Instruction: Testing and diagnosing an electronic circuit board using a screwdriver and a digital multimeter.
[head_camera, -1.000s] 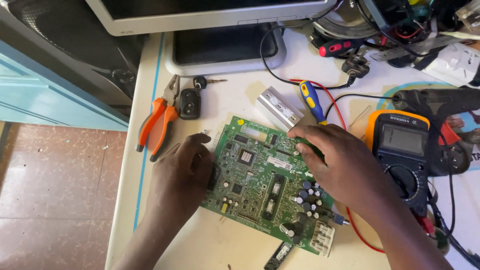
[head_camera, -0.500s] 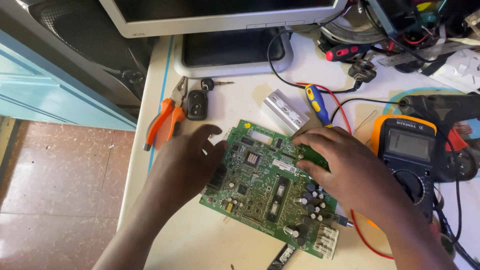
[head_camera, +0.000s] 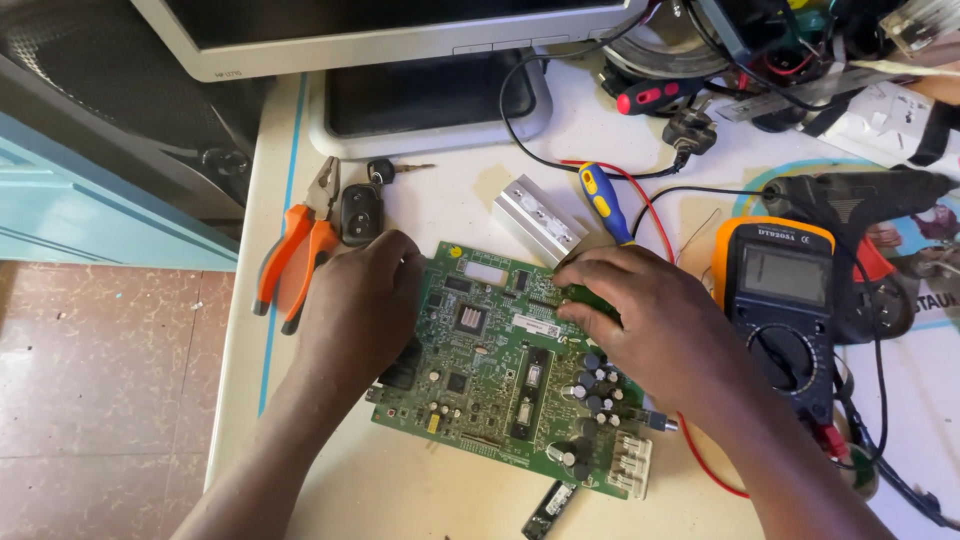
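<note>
Green and crowded with parts, the board (head_camera: 500, 370) lies flat on the pale table (head_camera: 420, 490), near its front edge and below the monitor (head_camera: 400, 30), turned a little askew. The left hand (head_camera: 355, 310) lies palm down on the board's left edge, fingers together and curled over the upper corner, which looks like a way to keep it from sliding. The right hand (head_camera: 650, 330) rests on the board's upper right part, fingertips drawn together on a small dark green piece (head_camera: 590, 298) there; whether they pinch it or merely press on it I cannot tell. Capacitors (head_camera: 595, 385) stand just below that hand, and white connectors (head_camera: 630, 465) sit at the board's lower right corner. Left of the board lie orange pliers (head_camera: 295, 250) and a black key fob (head_camera: 360, 212); above it, a silver heatsink (head_camera: 535, 215) and a blue and yellow screwdriver (head_camera: 603, 200); right of it, a multimeter (head_camera: 780, 310) with its red lead (head_camera: 710, 470) running under the right wrist, all seemingly kept close so either hand can reach them
</note>
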